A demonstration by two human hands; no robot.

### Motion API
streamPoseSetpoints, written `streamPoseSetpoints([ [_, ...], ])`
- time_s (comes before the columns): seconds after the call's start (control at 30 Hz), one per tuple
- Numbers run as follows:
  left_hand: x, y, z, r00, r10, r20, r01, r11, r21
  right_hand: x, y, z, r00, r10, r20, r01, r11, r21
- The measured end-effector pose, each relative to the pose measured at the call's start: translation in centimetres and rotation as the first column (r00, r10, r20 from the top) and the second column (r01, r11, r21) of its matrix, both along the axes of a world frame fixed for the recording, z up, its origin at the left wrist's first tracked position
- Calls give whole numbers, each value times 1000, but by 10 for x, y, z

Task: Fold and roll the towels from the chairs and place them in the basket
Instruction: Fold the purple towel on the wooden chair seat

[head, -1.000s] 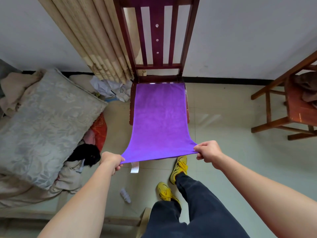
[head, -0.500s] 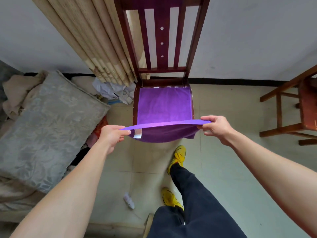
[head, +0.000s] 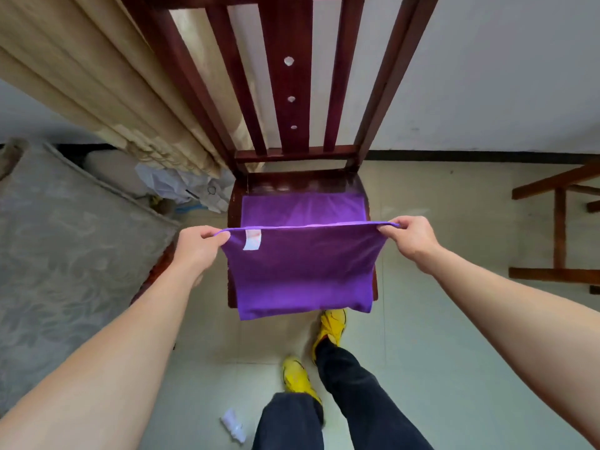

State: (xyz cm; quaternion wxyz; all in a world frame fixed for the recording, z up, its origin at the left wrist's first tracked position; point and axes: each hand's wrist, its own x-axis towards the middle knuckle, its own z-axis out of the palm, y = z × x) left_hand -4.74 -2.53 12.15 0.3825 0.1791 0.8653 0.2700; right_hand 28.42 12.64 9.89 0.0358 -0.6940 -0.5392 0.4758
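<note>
**Purple towel held up by two corners over a chair**

The purple towel (head: 302, 271) is held over the seat of the dark red chair (head: 285, 92). One corner of its top edge is pinched by the left hand (head: 198, 245), with the fingers curled round the hem. The other corner is pinched the same way by the right hand (head: 409, 238). The edge is pulled tight and straight between the two hands.

Below the hands, the towel slopes down to a fold near the front of the seat. A second layer is seen lying flat on the seat, behind the held edge. A white tag (head: 252, 239) is seen on the towel, just beside the left hand.

A beige curtain (head: 97, 76) and a grey cushion (head: 65, 238) are seen on the left. Yellow shoes (head: 332, 323) are seen on the floor, below the fold.
</note>
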Motion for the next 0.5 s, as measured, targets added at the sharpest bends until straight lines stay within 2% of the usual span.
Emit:
streamPoseSetpoints([
  [0.1,-13,27,-46,991,101,87,-104,994,25,-12,24,-41,991,-98,-91,97,995,-15],
  [0.17,-20,49,-92,980,151,129,-156,987,30,-23,42,-81,982,-151,-112,150,989,-16],
  [0.27,-18,70,-127,963,204,178,-212,977,28,-37,55,-115,967,-213,-136,213,977,-14],
  [0.4,-21,91,-175,943,252,217,-264,964,26,-47,67,-164,962,-267,-59,270,961,58],
  [0.5,-28,102,-197,965,226,137,-236,970,63,-51,73,-186,969,-248,19,244,962,125],
])
